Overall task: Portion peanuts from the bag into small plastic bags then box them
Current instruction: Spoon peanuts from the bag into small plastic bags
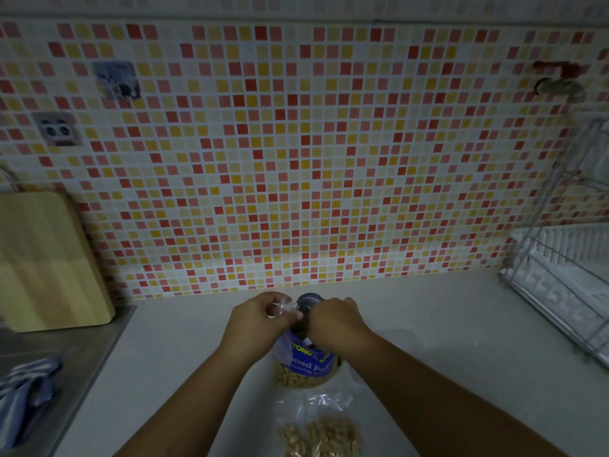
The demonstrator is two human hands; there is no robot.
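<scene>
A blue-labelled peanut bag [306, 364] stands on the counter in the lower middle, its clear bottom full of peanuts. My left hand [260, 319] pinches the clear plastic at the bag's top left. My right hand [336, 319] grips the bag's top from the right, and a dark round thing [308, 300] shows between the hands. Nearer to me lies a small clear plastic bag [321, 430] with peanuts in it, between my forearms. No box is in view.
A wooden cutting board [46, 258] leans on the tiled wall at the left beside a steel sink [66, 351] with a striped cloth [26, 387]. A wire dish rack [560, 278] stands at the right. The pale counter [445, 324] runs between them.
</scene>
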